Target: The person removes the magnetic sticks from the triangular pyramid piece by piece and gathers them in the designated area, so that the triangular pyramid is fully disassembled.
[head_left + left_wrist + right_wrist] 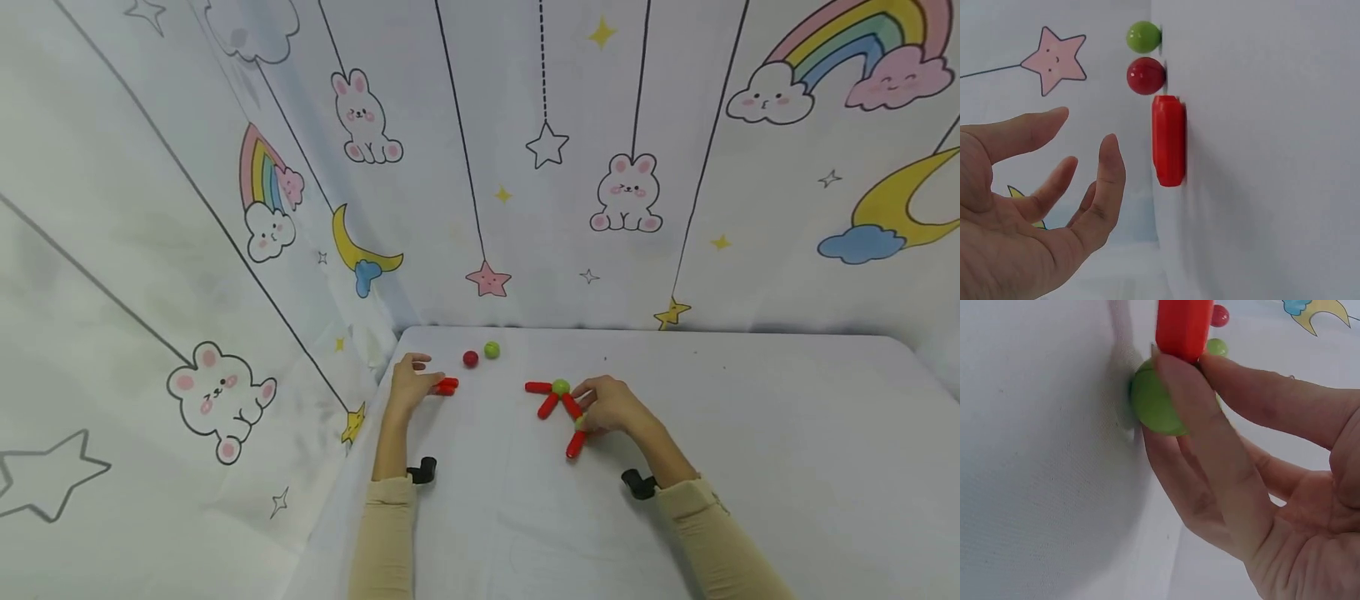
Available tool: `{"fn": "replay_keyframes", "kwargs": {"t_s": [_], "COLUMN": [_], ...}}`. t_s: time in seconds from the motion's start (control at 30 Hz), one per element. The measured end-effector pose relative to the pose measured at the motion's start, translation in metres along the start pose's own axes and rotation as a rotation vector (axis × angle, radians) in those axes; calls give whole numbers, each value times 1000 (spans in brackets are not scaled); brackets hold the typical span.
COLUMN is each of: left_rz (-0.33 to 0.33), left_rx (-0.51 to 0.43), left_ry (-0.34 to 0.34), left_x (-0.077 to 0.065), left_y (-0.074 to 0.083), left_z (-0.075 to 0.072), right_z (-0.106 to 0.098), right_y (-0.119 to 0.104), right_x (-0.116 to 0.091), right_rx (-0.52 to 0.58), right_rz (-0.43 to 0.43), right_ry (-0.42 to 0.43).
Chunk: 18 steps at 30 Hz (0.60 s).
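Observation:
My left hand (408, 385), fingers spread and loosely bent, hovers beside two short red sticks (446, 385) that lie side by side on the table. In the left wrist view a gap shows between its fingertips and the red stick (1169, 140). Further right, several red sticks and two green balls are joined in a branching shape. One green ball (561, 387) sits at its far end. My right hand (611, 406) pinches the nearer green ball (1159, 406), its fingertips also at the end of a red stick (1184, 328). Its fingers partly hide that ball.
A loose red ball (470, 359) and a loose green ball (492, 350) rest close together towards the back of the white table (787, 433). Behind and to the left hangs a printed white curtain (450, 208). Small black devices (425, 470) sit at both wrists.

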<state>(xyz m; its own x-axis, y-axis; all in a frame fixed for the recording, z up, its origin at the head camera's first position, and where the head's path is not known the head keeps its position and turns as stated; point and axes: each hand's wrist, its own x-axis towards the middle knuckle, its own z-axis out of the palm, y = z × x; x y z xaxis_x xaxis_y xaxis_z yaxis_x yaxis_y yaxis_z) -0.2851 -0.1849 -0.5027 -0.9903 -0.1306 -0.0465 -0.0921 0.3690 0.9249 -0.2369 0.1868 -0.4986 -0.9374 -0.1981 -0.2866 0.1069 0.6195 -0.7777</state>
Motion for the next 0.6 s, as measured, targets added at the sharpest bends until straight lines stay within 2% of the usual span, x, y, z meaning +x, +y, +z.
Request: {"fn": "replay_keyframes", "kwargs": {"t_s": [0.2, 0.43, 0.6], "left_rz": [43, 121, 151], "left_rx": [-31, 32, 16], "left_ry": [-89, -188, -313], "left_x": [-10, -25, -40], "left_y": [17, 31, 38], "left_z": [15, 40, 65], "right_z": [4, 3, 0], "right_y": [2, 1, 2], "right_x": [4, 3, 3], "right_rx": [13, -16, -53], "right_rz": [-7, 4, 0], "right_ry": [19, 26, 55]}}
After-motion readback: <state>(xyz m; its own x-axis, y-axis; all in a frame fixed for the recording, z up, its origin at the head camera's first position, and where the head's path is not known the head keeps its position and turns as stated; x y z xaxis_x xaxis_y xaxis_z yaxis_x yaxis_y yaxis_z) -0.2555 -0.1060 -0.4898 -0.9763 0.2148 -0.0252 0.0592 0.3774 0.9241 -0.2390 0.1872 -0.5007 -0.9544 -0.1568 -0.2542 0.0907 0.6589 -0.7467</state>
